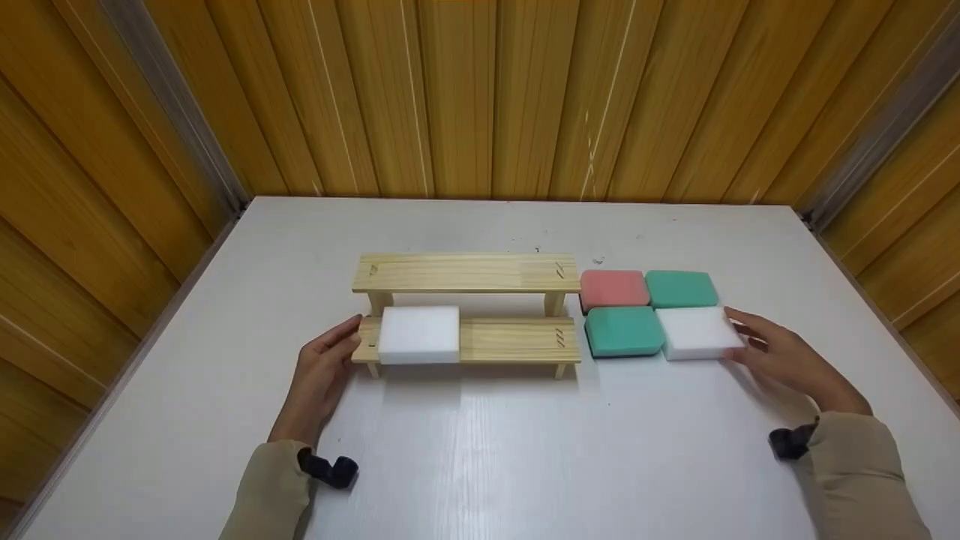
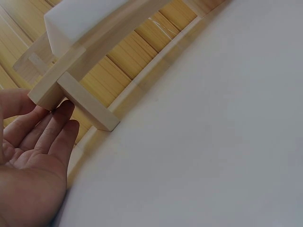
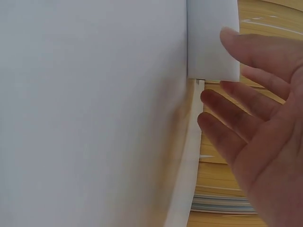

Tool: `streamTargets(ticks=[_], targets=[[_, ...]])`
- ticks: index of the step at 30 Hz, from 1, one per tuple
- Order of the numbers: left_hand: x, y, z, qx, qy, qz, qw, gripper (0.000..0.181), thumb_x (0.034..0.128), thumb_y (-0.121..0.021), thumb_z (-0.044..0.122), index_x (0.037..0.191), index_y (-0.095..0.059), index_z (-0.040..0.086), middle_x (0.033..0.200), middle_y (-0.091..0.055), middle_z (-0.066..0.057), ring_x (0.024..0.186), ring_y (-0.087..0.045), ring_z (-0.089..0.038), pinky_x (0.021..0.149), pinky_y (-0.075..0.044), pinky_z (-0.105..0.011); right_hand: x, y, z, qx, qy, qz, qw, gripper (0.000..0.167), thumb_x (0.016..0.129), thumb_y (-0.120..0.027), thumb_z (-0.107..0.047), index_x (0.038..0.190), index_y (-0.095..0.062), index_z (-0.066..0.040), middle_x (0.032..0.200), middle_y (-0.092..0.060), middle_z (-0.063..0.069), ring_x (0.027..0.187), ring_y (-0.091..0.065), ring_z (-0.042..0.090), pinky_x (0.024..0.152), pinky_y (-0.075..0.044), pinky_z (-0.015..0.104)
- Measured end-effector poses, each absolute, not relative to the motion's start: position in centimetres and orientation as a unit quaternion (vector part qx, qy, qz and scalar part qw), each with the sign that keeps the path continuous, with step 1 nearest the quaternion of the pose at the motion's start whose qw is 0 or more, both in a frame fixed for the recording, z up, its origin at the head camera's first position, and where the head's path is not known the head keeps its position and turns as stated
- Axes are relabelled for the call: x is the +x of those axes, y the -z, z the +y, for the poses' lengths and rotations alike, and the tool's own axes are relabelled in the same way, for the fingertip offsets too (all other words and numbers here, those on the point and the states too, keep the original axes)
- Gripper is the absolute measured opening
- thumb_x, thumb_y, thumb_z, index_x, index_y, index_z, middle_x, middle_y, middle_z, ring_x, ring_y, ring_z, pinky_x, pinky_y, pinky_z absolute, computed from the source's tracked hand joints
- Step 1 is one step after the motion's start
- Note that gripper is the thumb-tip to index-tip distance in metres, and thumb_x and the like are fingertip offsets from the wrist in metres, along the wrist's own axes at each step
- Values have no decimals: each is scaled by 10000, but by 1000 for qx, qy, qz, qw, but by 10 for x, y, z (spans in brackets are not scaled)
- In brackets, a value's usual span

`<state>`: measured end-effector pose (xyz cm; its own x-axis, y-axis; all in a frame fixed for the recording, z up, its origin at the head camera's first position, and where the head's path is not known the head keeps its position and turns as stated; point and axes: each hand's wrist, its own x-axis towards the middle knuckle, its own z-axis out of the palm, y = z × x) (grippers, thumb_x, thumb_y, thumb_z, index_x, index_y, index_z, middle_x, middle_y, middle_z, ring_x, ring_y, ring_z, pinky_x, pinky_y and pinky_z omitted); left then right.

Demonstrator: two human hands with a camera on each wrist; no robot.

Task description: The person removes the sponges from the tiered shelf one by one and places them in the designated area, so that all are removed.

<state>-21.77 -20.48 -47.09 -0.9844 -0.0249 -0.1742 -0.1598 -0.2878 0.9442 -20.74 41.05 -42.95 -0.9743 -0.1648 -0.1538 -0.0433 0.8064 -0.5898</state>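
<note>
My left hand [image 1: 322, 379] grips the left end of the low front wooden shelf [image 1: 517, 341]; in the left wrist view its thumb lies at the board's end with the fingers below, near a leg [image 2: 90, 104]. A white sponge block [image 1: 418, 335] lies on that shelf, left of its middle. At the right, my right hand [image 1: 784, 360] pinches the right end of another white sponge block [image 1: 699, 332] on the table, thumb in front and a finger behind. A green sponge [image 1: 625, 331] lies beside this block, with a pink sponge [image 1: 613, 288] and a second green sponge [image 1: 681, 289] behind.
A higher wooden shelf [image 1: 465, 274] stands just behind the front one; whether they are joined I cannot tell. Both stand on a white table [image 1: 510, 457]. Wood-look panels [image 1: 495, 97] rise behind the table and at both sides. Each wrist carries a small black device [image 1: 330, 469].
</note>
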Motion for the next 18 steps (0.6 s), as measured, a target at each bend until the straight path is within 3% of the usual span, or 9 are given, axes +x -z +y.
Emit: streamTargets(ticks=[7,14,15,18], targets=[[-217,471,-205,-75,-796,599,45,478,969,-519,49,1432,-412,6,1515,-376,-101,1395,-380,-211,1030,-465,-195,-205,424,407,-59,321,942,76,852,920,-629,-390,1540,-144,-63,1558,-111,312,1338,-228,591,1074,-269,677],[-217,470,-205,-74,-804,589,44,476,969,-508,31,1434,-406,-2,1513,-380,-104,1397,-378,-208,1035,-462,-198,-203,418,399,-70,315,945,52,811,923,-631,-370,1530,-194,-58,1544,-172,315,1321,-261,596,1052,-297,666],[-217,470,-205,-75,-804,588,45,477,969,-509,32,1434,-407,-1,1512,-381,-103,1396,-379,-206,1034,-463,-199,-202,417,398,-74,313,946,44,801,922,-635,-366,1528,-210,-60,1540,-193,312,1321,-274,588,1078,-317,601],[-217,470,-205,-77,-804,588,46,475,969,-512,34,1432,-411,1,1509,-387,-99,1392,-384,-204,1032,-466,-201,-202,417,395,-94,312,945,12,751,917,-650,-325,1510,-275,-58,1517,-271,304,1324,-318,541,1102,-373,219]])
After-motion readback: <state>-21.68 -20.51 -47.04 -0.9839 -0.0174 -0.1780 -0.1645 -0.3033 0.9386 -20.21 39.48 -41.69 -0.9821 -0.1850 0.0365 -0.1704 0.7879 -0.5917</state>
